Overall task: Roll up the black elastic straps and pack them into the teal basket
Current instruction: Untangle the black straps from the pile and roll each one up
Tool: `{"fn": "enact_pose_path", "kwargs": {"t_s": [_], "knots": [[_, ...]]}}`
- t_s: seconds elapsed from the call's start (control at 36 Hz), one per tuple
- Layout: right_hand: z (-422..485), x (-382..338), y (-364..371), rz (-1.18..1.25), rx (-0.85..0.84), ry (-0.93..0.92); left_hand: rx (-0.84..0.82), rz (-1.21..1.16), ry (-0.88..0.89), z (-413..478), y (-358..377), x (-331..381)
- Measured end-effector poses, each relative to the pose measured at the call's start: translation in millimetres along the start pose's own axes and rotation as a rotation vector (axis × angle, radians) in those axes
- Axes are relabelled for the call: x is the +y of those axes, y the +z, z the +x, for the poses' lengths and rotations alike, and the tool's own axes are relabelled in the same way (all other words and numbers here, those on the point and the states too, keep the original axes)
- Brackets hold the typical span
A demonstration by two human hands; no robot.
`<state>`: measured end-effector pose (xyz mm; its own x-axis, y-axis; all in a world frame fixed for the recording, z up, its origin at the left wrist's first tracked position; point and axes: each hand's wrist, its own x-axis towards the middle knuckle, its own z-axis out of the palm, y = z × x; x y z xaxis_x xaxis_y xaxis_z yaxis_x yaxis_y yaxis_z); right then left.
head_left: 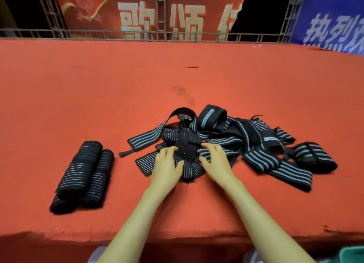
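- The left hand (167, 165) is lying on the near edge of a pile of black elastic straps (246, 142), its fingers bent lightly down onto the cloth and its thumb spread out to the side; nothing is showing as pinched.
- The right hand (216, 160) is resting just beside it on the same pile, fingers fanned apart and slightly curved, tips touching the striped fabric. Whether any finger is hooking under a strap cannot be told.
- Between the two hands a dark rough patch (187, 151) of one strap is showing, lying on top of the grey-striped bands.
- Two rolled straps (82, 176) are lying side by side, touching, well to the left of the pile.
- Another bundled strap (313, 156) is sitting at the right end of the pile.
- The teal basket (352, 253) is peeking in at the bottom right corner, below the table's near edge; only a small part is showing.
- Everything is sitting on a red felt table (177, 75), with a red banner (137, 12) and a blue banner (334, 22) hanging behind it.
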<state>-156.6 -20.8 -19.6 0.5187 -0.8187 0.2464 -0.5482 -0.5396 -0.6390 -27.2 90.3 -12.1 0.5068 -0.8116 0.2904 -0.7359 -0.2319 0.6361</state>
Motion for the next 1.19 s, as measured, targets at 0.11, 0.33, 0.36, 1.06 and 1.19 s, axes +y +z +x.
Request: {"fn": "enact_pose_path", "kwargs": {"t_s": [0.11,0.33,0.36,1.06,1.19], "knots": [[18,3,0,-0.01,0.022,-0.036,-0.019,-0.026,-0.092,21,9,5],[55,-1,13,-0.031,0.005,-0.033,0.067,-0.207,-0.05,29,16,10],[58,-2,13,-0.015,0.029,-0.028,0.081,-0.218,-0.028,27,15,10],[-3,18,-82,0.135,0.401,0.241,-0.42,-0.316,-0.144,1,-82,14],[-21,51,-78,-0.227,0.284,0.403,-0.439,0.011,-0.219,-14,-53,-6]]}}
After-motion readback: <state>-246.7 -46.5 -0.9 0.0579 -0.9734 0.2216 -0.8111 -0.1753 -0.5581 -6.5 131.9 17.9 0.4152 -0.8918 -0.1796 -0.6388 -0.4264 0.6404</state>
